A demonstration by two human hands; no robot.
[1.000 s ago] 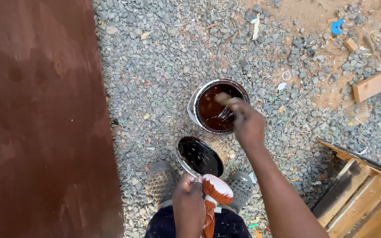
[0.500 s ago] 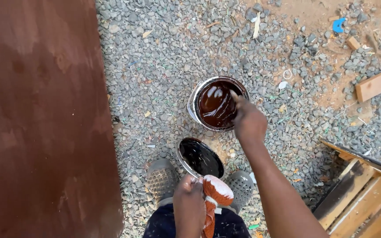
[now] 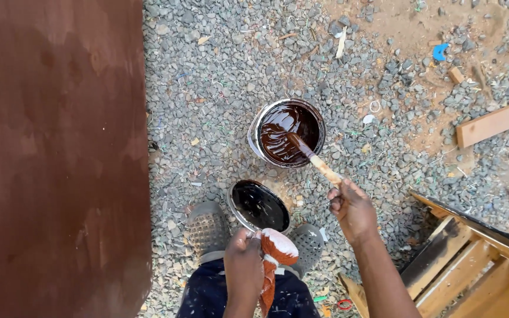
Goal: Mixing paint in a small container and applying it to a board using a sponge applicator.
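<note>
The right hand (image 3: pixel 351 209) is closed around the pale upper end of a stirring stick (image 3: pixel 312 158), fingers curled tight on it. The stick's long axis slants from the hand up and to the left, its stained lower end sunk in the dark brown liquid of an open paint can (image 3: pixel 264 116) standing on the gravel (image 3: pixel 219 76). The forearm runs from the lower right, wrist bent toward the can. The left hand (image 3: pixel 244 268) is clamped on a stain-soaked rag (image 3: pixel 275 253), held low over the person's legs. The can's lid (image 3: pixel 258 206) lies just beside the grey shoes (image 3: pixel 207 227). A large brown board (image 3: pixel 54 153) borders the left; a wooden frame (image 3: pixel 472 259) closes the lower right. Open gravel lies beyond the can.
</note>
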